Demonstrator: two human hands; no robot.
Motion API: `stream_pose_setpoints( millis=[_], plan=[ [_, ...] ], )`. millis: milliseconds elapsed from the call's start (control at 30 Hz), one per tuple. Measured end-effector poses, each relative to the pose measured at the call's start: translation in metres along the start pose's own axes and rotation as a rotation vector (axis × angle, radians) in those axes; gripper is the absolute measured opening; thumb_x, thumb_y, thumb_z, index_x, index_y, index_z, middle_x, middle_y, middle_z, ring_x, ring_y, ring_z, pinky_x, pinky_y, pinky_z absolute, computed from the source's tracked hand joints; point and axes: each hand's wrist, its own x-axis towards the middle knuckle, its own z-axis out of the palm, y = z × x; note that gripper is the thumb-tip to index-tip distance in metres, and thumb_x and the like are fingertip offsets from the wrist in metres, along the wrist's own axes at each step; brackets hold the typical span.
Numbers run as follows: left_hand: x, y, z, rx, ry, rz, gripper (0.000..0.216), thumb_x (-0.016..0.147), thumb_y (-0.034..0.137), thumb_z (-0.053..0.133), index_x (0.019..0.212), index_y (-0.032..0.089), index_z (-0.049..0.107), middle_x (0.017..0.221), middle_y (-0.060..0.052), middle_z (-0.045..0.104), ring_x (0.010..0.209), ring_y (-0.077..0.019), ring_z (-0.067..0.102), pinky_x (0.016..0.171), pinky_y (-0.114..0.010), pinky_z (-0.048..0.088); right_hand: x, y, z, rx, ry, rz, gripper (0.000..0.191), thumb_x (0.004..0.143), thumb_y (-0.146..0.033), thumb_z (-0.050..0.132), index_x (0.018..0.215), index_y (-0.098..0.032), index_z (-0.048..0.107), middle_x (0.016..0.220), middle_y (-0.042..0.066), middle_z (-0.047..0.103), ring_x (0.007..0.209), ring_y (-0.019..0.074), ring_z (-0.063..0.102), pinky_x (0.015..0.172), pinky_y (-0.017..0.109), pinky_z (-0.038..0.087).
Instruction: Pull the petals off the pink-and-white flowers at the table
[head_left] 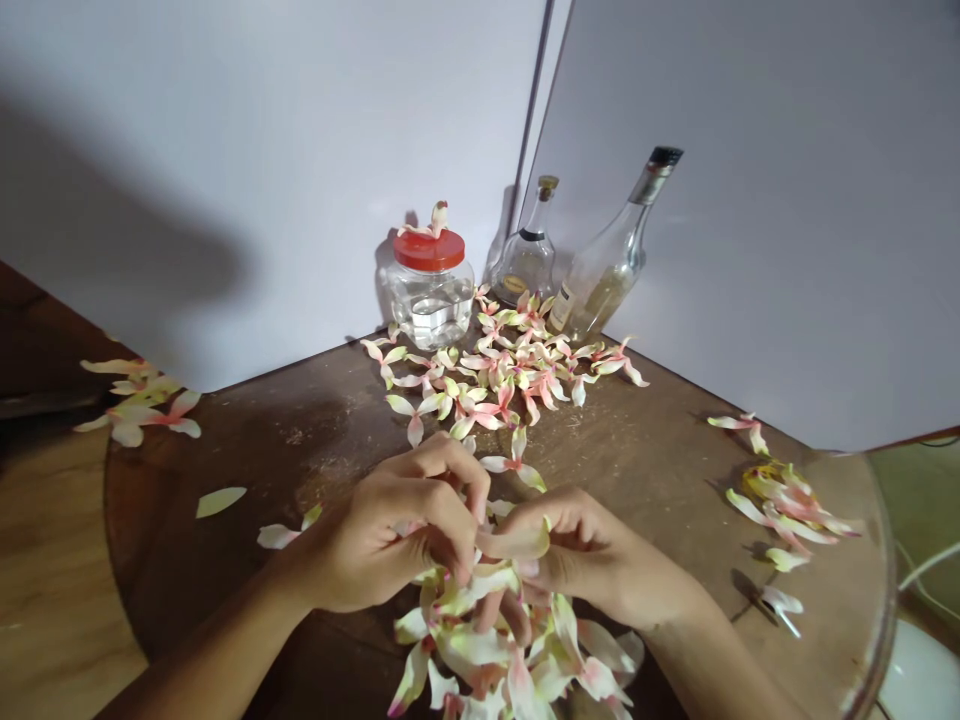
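Note:
My left hand (412, 525) is closed, its thumb and fingers pinched at the near middle of the table. Facing it, my right hand (600, 560) is also closed, thumb against fingers. Between them is a pale cream-green and pink flower (521, 542), one petal pointing right; its other end is hidden by my left fingertips. Directly below hangs or lies a dense bunch of similar flowers (517, 660), white, pink and yellow-green, partly covered by my fingers. Any thread or needle in the hands cannot be made out.
Loose flowers (502, 370) are heaped at the back corner. Behind them stand a red-lidded jar (433, 300), a squat bottle (529, 250) and a tilted bottle (611, 260). More flowers (161, 405) lie left; others (791, 505) lie right, beside a small clip-like object (780, 605).

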Motion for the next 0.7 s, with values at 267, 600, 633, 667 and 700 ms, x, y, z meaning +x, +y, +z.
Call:
stream_pose_setpoints(
  millis=[267,600,633,667,700],
  plan=[
    [0.002,0.003,-0.001,0.059,-0.041,-0.006,0.008,0.097,0.02,0.061,0.089,0.018,0.064,0.097,-0.004,0.059,0.094,-0.0125,0.059,0.091,-0.027,0.047,0.003,-0.002,0.001,0.003,-0.047,-0.013,0.022,0.095,-0.023,0.066,0.113,-0.02,0.078,0.088,0.006,0.078,0.061,0.0086,0.065,0.057,0.019,0.052],
    [0.002,0.013,-0.002,0.639,-0.124,0.038,0.012,0.091,0.009,0.067,0.101,0.017,0.068,0.108,-0.005,0.064,0.099,-0.0164,0.052,0.089,-0.027,0.042,0.005,-0.006,0.006,-0.367,0.209,-0.003,0.021,0.09,-0.018,0.068,0.108,-0.019,0.079,0.086,0.004,0.074,0.072,0.013,0.064,0.064,0.025,0.049],
    [0.002,0.012,-0.001,0.653,-0.125,0.033,0.012,0.091,0.006,0.065,0.098,0.016,0.067,0.109,-0.005,0.064,0.1,-0.016,0.051,0.088,-0.026,0.041,0.005,-0.005,0.007,-0.384,0.232,0.003,0.022,0.089,-0.018,0.068,0.108,-0.019,0.079,0.085,0.004,0.073,0.071,0.0127,0.062,0.063,0.025,0.048],
    [0.002,0.011,-0.001,0.656,-0.129,0.032,0.013,0.091,0.004,0.064,0.096,0.016,0.066,0.11,-0.004,0.064,0.1,-0.0157,0.05,0.088,-0.026,0.041,0.005,-0.003,0.007,-0.425,0.26,0.005,0.022,0.088,-0.017,0.068,0.108,-0.019,0.079,0.084,0.003,0.072,0.069,0.0119,0.059,0.061,0.025,0.046],
    [0.002,0.011,0.0,0.65,-0.133,0.034,0.013,0.092,0.003,0.062,0.093,0.016,0.065,0.111,-0.004,0.065,0.101,-0.0156,0.05,0.089,-0.025,0.04,0.005,-0.002,0.006,-0.49,0.285,0.006,0.023,0.088,-0.015,0.067,0.107,-0.019,0.079,0.082,0.002,0.07,0.068,0.0109,0.056,0.06,0.024,0.044]
  ],
)
